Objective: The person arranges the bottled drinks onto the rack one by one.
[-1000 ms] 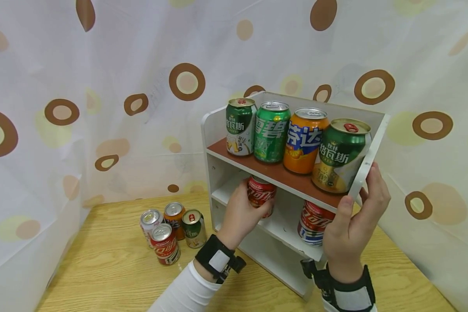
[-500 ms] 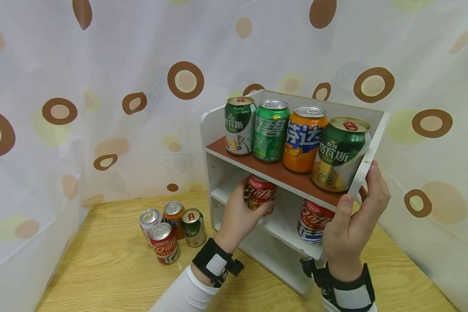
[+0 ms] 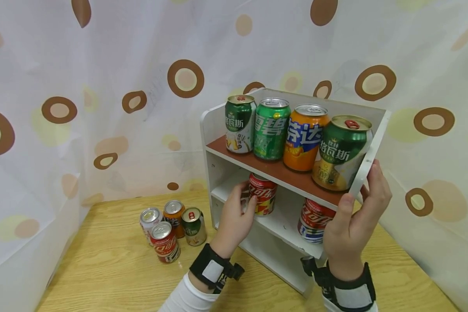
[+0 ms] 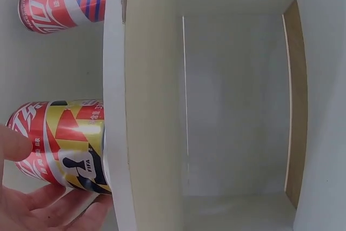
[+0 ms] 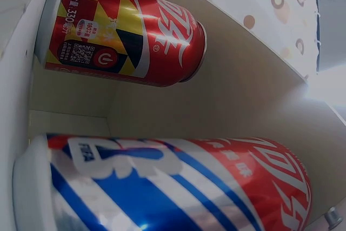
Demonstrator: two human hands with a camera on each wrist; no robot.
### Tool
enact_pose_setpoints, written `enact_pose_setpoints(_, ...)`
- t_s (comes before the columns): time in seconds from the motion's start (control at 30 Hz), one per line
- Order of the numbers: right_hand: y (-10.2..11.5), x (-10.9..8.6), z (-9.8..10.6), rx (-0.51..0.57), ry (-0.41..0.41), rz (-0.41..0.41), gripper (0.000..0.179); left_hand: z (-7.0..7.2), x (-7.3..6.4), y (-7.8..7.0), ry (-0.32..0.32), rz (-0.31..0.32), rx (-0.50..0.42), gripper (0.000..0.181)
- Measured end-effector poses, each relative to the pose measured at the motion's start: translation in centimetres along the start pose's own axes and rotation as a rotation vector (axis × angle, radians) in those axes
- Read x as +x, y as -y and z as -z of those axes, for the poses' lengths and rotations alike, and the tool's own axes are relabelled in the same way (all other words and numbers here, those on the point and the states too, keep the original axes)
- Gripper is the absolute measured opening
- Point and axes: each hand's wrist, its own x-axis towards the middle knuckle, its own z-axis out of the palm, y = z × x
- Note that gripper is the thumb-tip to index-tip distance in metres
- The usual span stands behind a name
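A red cola can (image 3: 263, 197) with a yellow-and-black pattern stands upright on the middle level of a small white shelf (image 3: 282, 229). At its left side is my left hand (image 3: 233, 222), thumb raised near the can's edge and fingers loosely extended beside it. In the left wrist view, the thumb tip overlaps the red cola can (image 4: 67, 147), and the fingers lie along its side. My right hand (image 3: 352, 225) holds the shelf's right side panel, thumb at the front edge and fingers behind. Near it stands another red cola can (image 3: 315, 221) with blue stripes.
On the brown top level stand two green-topped kvass cans (image 3: 239, 125), a green soda can (image 3: 272, 130) and an orange soda can (image 3: 306, 138). Several more cans (image 3: 165, 242) cluster on the wooden table (image 3: 113, 260) at left. A patterned curtain (image 3: 148, 143) hangs behind.
My left thumb has moved off the front of the yellow-patterned cola can to its left side, and the hand has drawn slightly left. The right hand keeps its hold on the shelf.
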Motion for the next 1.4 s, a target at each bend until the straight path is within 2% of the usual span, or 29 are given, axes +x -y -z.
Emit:
enact_pose_setpoints(0.33, 0.10, 0.07, 0.00, 0.005, 0.002, -0.005, 0.050, -0.05, 0.08, 0.34, 0.013, -0.011, -0.003, 0.048)
enact_pose_setpoints(0.6, 0.05, 0.11, 0.07, 0.001, 0.001, -0.005, 0.054, -0.14, 0.18, 0.52, 0.033, -0.003, 0.012, 0.050)
enact_pose_setpoints(1.03, -0.10, 0.06, 0.11, -0.001, 0.003, 0.001, 0.053, -0.09, 0.10, 0.36, 0.028, -0.034, 0.021, 0.049)
enact_pose_setpoints(1.23, -0.04, 0.09, 0.09, 0.003, 0.001, 0.001, 0.054, -0.39, 0.18, 0.30, 0.067, -0.076, 0.040, 0.047)
enact_pose_setpoints(1.4, -0.02, 0.09, 0.05, 0.010, 0.000, 0.008, 0.057, -0.98, -0.04, 0.04, 0.096, -0.083, 0.043, 0.048)
